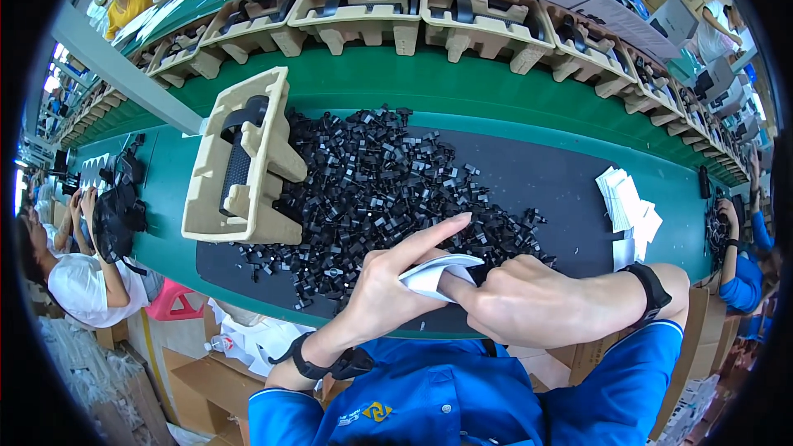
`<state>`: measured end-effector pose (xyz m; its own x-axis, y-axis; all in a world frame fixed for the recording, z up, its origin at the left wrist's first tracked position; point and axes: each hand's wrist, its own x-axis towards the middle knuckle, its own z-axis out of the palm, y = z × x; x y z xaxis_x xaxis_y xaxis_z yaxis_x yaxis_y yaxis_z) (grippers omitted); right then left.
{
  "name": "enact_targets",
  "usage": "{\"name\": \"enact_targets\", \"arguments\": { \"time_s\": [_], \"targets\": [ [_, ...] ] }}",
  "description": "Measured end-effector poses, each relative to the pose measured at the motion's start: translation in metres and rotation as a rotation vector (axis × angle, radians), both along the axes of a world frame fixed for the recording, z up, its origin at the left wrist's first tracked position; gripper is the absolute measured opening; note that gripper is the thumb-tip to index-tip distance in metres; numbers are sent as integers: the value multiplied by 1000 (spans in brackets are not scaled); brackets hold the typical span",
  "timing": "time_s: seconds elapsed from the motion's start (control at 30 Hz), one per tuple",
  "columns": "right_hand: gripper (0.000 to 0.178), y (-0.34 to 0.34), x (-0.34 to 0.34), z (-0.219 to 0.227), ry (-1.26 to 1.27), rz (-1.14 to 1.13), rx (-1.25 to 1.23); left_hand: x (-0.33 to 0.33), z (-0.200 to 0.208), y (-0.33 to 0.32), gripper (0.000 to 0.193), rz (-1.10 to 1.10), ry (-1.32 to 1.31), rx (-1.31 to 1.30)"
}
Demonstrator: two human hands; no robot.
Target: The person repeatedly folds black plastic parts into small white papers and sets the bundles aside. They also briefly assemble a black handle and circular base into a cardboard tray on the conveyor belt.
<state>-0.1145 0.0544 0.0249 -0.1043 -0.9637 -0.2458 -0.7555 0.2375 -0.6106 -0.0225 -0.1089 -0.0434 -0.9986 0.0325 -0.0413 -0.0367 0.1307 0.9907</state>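
Near the table's front edge, my left hand (390,291) grips a folded piece of white paper (429,279), its index finger stretched out above it. My right hand (529,301) meets it from the right. Its fingers are curled, and at least one reaches into the fold. The paper hides some fingertips, and I cannot tell whether anything lies inside. Just beyond both hands spreads a large heap of small black plastic parts (380,173) with shiny metal bits. Loose white papers (625,206) lie overlapping on the dark mat (529,165) to the right.
A moulded pulp tray (198,206) holding a black curved part stands left of the heap. Similar trays (355,29) line the far side. A grey metal post (124,66) slants at the left. Co-workers sit left and right; open cardboard boxes (215,388) lie below.
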Motion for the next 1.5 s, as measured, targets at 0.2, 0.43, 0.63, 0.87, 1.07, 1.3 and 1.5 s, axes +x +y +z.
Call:
{"name": "enact_targets", "arguments": {
  "time_s": [0.2,0.43,0.63,0.87,1.07,1.3,1.5],
  "targets": [
    [18,3,-29,2,-157,-9,-3,-5,5,8,83,63,119,39],
    [27,8,-18,16,67,-139,11,4,11,1,87,236,81,27],
    [41,19,-19,-29,33,-290,-712,10,18,8,78,251,39,370],
    [39,28,-22,-36,432,-128,-803,4,13,17,71,316,-47,583],
    [44,33,-32,-40,912,101,-792,-4,21,5,68,230,-215,1008],
    [34,30,-13,-11,418,-320,-627,-9,21,11,75,271,-91,463],
    [24,32,-36,-24,-190,-394,-356,-8,26,20,79,226,-62,409]
  ]
}}
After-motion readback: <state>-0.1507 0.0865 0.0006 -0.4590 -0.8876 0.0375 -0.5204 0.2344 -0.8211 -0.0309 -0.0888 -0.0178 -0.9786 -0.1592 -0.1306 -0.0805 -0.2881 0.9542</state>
